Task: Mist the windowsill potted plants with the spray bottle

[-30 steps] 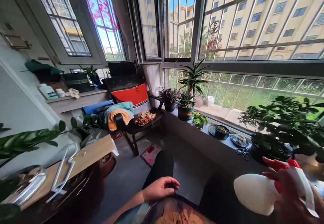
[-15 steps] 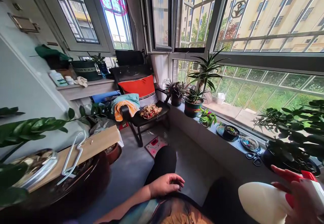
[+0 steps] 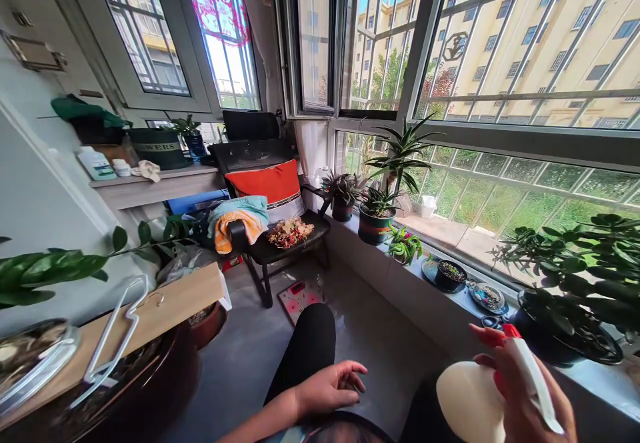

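Note:
In the head view my right hand [image 3: 525, 389] is wrapped round the neck of a spray bottle [image 3: 467, 399], which has a pale cream body and a red and white trigger head. One finger stretches forward beside the red nozzle. Scissors [image 3: 493, 321] lie on the windowsill just beyond that hand, partly covered by it. My left hand [image 3: 333, 386] hovers over my lap, its fingers loosely bent and apart, with nothing in it. Closest to the bottle stands a dark pot [image 3: 545, 339] with a leafy plant [image 3: 580, 276].
Along the sill [image 3: 350, 226] stand several potted plants, a small black pot [image 3: 451, 275] and a round dish [image 3: 487, 297]. Ahead, a black chair [image 3: 300, 236] carries a cushion and towels. At left, a cardboard piece [image 3: 175, 313] with hangers lies across a large brown pot [image 3: 170, 376].
My right hand has brought the spray bottle leftward and inward, the bottle now more upright. My left hand has moved slightly, its fingers a little more spread. The view has shifted.

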### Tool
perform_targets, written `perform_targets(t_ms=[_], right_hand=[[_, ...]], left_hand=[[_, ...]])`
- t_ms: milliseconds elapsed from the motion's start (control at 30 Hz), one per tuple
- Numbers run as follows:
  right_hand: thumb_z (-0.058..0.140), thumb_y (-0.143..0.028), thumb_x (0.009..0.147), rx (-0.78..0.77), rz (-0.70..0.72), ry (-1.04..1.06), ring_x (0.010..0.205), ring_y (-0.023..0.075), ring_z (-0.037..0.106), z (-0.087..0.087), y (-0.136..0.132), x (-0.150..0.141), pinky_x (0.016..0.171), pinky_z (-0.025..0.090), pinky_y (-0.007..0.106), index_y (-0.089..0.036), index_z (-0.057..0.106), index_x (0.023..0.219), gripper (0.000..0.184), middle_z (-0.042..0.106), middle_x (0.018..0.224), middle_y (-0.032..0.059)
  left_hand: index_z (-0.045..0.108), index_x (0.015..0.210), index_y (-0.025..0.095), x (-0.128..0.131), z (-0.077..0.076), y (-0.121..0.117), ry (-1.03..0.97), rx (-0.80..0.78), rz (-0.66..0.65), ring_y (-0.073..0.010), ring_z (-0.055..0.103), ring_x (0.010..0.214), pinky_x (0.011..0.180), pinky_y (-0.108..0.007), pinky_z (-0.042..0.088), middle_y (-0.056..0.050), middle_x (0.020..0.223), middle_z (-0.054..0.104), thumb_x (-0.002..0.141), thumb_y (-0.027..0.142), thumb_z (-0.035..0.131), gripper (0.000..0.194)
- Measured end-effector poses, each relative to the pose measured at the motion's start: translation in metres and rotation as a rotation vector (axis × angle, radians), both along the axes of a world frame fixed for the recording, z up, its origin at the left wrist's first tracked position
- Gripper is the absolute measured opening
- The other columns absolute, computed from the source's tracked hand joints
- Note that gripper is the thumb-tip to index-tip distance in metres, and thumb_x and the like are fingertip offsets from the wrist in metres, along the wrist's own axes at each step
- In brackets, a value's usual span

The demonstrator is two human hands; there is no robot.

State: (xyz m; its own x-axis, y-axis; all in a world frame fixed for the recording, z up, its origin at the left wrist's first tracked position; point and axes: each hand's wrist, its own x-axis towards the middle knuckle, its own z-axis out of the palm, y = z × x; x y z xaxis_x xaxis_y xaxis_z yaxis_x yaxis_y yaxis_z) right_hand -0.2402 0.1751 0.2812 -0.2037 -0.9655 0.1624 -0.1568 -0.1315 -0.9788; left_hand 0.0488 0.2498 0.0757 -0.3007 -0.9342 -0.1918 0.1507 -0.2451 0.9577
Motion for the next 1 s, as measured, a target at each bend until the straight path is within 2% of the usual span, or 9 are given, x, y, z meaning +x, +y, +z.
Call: perform_targets(t_ms=[133,200,300,400,500,600,733,833,1000], right_hand=[[0.066,-0.065,0.082,-0.033,0.16,-0.009,0.076,0.022,0.071,-0.002,0.004,0.035,0.062,0.054,0.029,-0.022,0.072,0.112,0.053,0.074,0.119,0.0106],[0.067,-0.064,0.082,-0.07,0.215,-0.045,0.075,0.0213,0.071,-0.008,0.002,0.052,0.063,0.055,0.028,-0.021,0.071,0.113,0.053,0.074,0.117,0.0107],[0.069,-0.061,0.082,-0.108,0.291,-0.096,0.071,0.0212,0.071,-0.02,0.002,0.076,0.065,0.058,0.03,-0.021,0.072,0.111,0.05,0.076,0.114,0.0111],[0.071,-0.056,0.083,-0.137,0.393,-0.105,0.073,0.0226,0.072,-0.033,0.001,0.092,0.069,0.061,0.033,-0.022,0.071,0.118,0.05,0.076,0.112,0.0123],[0.074,-0.05,0.083,-0.171,0.605,-0.06,0.086,0.0261,0.073,-0.045,-0.002,0.101,0.078,0.062,0.038,-0.025,0.064,0.132,0.057,0.071,0.124,0.014],[0.072,-0.05,0.085,-0.2,0.784,0.014,0.101,0.029,0.072,-0.054,-0.002,0.108,0.087,0.06,0.043,-0.029,0.056,0.141,0.062,0.062,0.138,0.0142],[0.064,-0.048,0.092,-0.173,0.772,0.045,0.101,0.0264,0.071,-0.063,0.003,0.123,0.093,0.057,0.043,-0.03,0.052,0.145,0.058,0.06,0.141,0.0136],[0.064,-0.048,0.091,-0.187,0.768,0.039,0.101,0.027,0.07,-0.068,0.007,0.136,0.09,0.058,0.042,-0.027,0.053,0.145,0.059,0.063,0.136,0.0147],[0.065,-0.049,0.089,-0.229,0.704,0.002,0.106,0.029,0.069,-0.076,0.006,0.15,0.088,0.059,0.04,-0.026,0.057,0.141,0.058,0.067,0.13,0.014]], left_hand=[[0.046,0.14,0.023,-0.019,-0.003,-0.026,0.104,0.081,-0.099,-0.0129,0.064,0.085,0.082,-0.03,0.043,-0.006,0.112,0.065,0.06,0.043,0.093,0.095],[0.046,0.141,0.022,-0.031,-0.002,-0.035,0.21,0.117,-0.166,-0.0148,0.066,0.082,0.078,-0.029,0.044,-0.008,0.109,0.067,0.056,0.047,0.095,0.101],[0.057,0.134,0.022,-0.042,-0.007,-0.041,0.333,0.115,-0.179,-0.0175,0.068,0.083,0.076,-0.03,0.046,-0.011,0.109,0.07,0.057,0.051,0.094,0.09],[0.066,0.12,0.023,-0.041,-0.023,-0.038,0.355,0.104,-0.107,-0.0183,0.068,0.084,0.086,-0.035,0.048,-0.008,0.1,0.071,0.052,0.055,0.094,0.081],[0.067,0.119,0.024,-0.031,-0.035,-0.034,0.336,0.035,-0.103,-0.0236,0.069,0.099,0.098,-0.04,0.045,-0.008,0.098,0.071,0.053,0.057,0.092,0.078],[0.066,0.122,0.026,-0.021,-0.035,-0.028,0.385,-0.046,-0.097,-0.0299,0.066,0.11,0.104,-0.047,0.042,-0.013,0.11,0.07,0.054,0.059,0.09,0.08],[0.064,0.125,0.029,-0.012,-0.029,-0.017,0.45,-0.126,-0.127,-0.0331,0.065,0.113,0.105,-0.051,0.039,-0.016,0.123,0.066,0.062,0.057,0.087,0.073],[0.064,0.123,0.03,-0.007,-0.03,-0.012,0.45,-0.156,-0.135,-0.0341,0.065,0.114,0.103,-0.054,0.039,-0.018,0.118,0.067,0.067,0.056,0.083,0.065],[0.064,0.114,0.034,0.001,-0.041,-0.011,0.401,-0.202,-0.134,-0.0358,0.065,0.114,0.101,-0.058,0.038,-0.015,0.109,0.069,0.071,0.057,0.078,0.051]])
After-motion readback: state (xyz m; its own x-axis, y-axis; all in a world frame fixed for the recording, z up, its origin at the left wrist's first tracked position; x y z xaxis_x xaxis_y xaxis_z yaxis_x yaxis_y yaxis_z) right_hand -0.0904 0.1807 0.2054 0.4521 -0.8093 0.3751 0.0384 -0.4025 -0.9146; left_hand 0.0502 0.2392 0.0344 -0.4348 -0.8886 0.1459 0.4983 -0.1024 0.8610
